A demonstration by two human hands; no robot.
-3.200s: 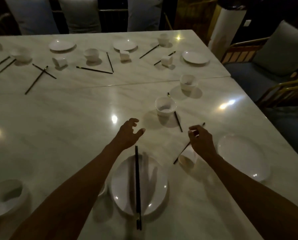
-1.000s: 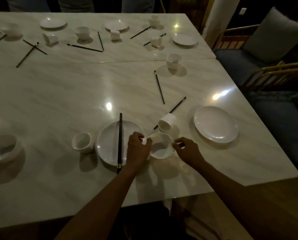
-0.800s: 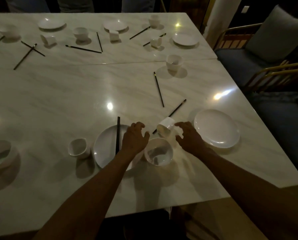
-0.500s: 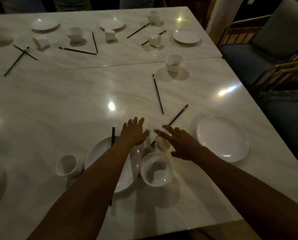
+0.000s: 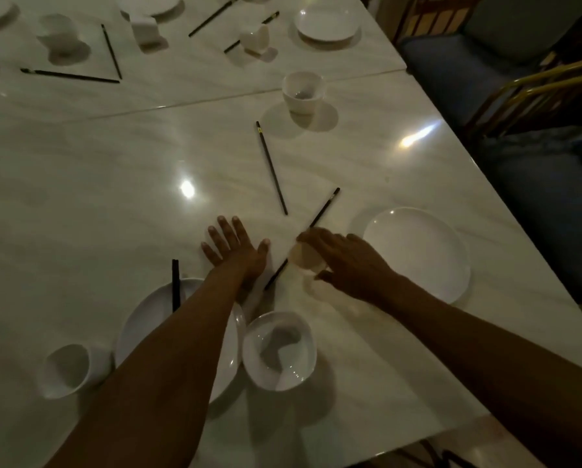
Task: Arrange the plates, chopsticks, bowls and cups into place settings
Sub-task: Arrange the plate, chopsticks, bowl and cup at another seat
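While both forearms cross the near setting, the risks sit close to the bowl (image 5: 279,349), taken here as the landmark. Left of the bowl, touching or nearly touching it, lies a plate (image 5: 141,329) carrying a chopstick (image 5: 175,285), with a cup (image 5: 67,370) further left; the left forearm passes low over that plate, so a drop of the arm could knock the chopstick off. Beyond the bowl, the left hand (image 5: 235,248) lies flat on the tabletop (image 5: 80,197), fingers spread, holding nothing. Beyond and right of the bowl, the right hand (image 5: 347,261) pinches a small cup (image 5: 304,260) from above, blurred; grip depth unclear. Judgement: a loose pinch could drop it onto the slanted chopstick (image 5: 323,207) beneath. Right of the bowl, well apart, lies a second plate (image 5: 417,251).
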